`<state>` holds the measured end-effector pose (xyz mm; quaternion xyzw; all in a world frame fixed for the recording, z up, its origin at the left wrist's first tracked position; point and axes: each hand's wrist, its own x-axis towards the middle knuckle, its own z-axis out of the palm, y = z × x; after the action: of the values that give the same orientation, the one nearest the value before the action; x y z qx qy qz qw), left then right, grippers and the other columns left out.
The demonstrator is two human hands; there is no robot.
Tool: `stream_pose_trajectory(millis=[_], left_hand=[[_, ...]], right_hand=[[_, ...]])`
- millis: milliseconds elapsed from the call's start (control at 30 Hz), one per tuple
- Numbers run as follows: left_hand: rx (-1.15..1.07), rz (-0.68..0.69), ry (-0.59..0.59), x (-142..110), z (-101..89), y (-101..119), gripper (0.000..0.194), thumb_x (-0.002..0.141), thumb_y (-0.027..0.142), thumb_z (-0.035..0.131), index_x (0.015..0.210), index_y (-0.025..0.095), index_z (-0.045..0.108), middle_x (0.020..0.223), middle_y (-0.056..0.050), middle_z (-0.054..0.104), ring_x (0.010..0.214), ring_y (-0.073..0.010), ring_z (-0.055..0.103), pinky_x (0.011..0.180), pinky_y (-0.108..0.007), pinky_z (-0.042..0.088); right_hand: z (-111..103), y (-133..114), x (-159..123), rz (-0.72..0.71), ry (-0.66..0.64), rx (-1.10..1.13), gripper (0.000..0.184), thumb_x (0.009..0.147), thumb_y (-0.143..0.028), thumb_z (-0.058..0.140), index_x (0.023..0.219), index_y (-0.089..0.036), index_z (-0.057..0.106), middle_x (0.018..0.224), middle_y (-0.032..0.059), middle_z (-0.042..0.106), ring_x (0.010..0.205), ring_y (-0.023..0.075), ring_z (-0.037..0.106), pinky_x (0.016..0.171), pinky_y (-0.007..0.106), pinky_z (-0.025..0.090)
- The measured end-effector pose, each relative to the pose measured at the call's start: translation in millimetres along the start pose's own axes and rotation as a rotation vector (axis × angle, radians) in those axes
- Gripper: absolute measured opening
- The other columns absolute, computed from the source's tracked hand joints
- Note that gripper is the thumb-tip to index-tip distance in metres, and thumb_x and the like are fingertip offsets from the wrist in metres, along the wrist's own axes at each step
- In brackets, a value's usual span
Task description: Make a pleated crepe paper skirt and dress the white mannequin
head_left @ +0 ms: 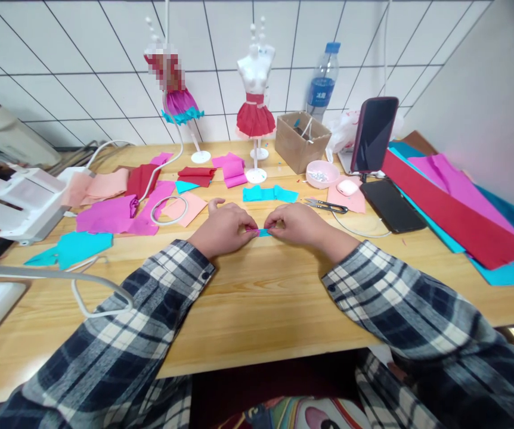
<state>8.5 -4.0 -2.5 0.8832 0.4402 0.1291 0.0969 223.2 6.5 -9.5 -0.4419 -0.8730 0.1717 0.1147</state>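
My left hand (223, 228) and my right hand (296, 223) meet at the middle of the wooden table (257, 310). Both pinch a small strip of paper (261, 232), turquoise with a pink edge, held low over the tabletop. Fingers of both hands are closed on its ends. A turquoise paper piece (269, 193) lies just behind my hands. Small scissors (326, 206) lie to the right of it.
Two small mannequins in paper skirts (256, 116) (177, 101) stand at the back. Paper scraps (118, 208) cover the left, large sheets (454, 208) the right. A cardboard box (302, 142), pink bowl (322, 174), bottle (323, 83), propped phone (374, 134), flat phone (392, 205) and white machine (19, 199) surround them.
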Motion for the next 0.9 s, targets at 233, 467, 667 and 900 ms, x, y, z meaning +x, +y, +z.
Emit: stream_pose_trajectory(millis=[233, 467, 667, 900], left_hand=[[0.12, 0.095, 0.028, -3.1, -2.1, 3.7, 0.019, 0.087, 0.03, 0.057, 0.084, 0.026, 0.075, 0.083, -0.003, 0.074, 0.091, -0.024, 0.061, 0.103, -0.059, 0.018], [0.197, 0.173, 0.065, -4.6, 0.8, 5.3, 0.022, 0.088, 0.025, 0.053, 0.082, 0.027, 0.074, 0.081, -0.003, 0.072, 0.091, -0.0235, 0.058, 0.104, -0.059, 0.021], [0.316, 0.301, 0.066, -6.7, 1.4, 9.3, 0.026, 0.089, 0.018, 0.049, 0.078, 0.025, 0.071, 0.075, -0.002, 0.068, 0.092, -0.0236, 0.057, 0.106, -0.059, 0.021], [0.407, 0.362, 0.029, -5.8, -5.0, 20.4, 0.028, 0.086, 0.011, 0.049, 0.071, 0.024, 0.069, 0.072, -0.003, 0.067, 0.094, -0.0249, 0.056, 0.107, -0.058, 0.021]], right_hand=[[8.2, 5.6, -7.1, -0.095, 0.075, -0.026, 0.018, 0.085, -0.02, 0.061, 0.098, -0.022, 0.074, 0.096, 0.0028, 0.075, 0.09, 0.0178, 0.064, 0.071, 0.026, 0.039], [14.1, -0.9, -15.4, -0.117, 0.106, -0.118, 0.018, 0.092, -0.021, 0.054, 0.093, -0.02, 0.072, 0.094, 0.0051, 0.071, 0.091, 0.019, 0.06, 0.072, 0.028, 0.036], [16.0, -3.7, -24.1, -0.244, 0.097, -0.348, 0.025, 0.099, -0.02, 0.046, 0.097, -0.02, 0.071, 0.094, 0.0068, 0.066, 0.088, 0.019, 0.055, 0.069, 0.03, 0.034], [6.5, -0.9, -26.0, -0.314, 0.003, -0.357, 0.026, 0.1, -0.024, 0.049, 0.103, -0.019, 0.074, 0.095, 0.0078, 0.069, 0.093, 0.0219, 0.056, 0.072, 0.032, 0.035]])
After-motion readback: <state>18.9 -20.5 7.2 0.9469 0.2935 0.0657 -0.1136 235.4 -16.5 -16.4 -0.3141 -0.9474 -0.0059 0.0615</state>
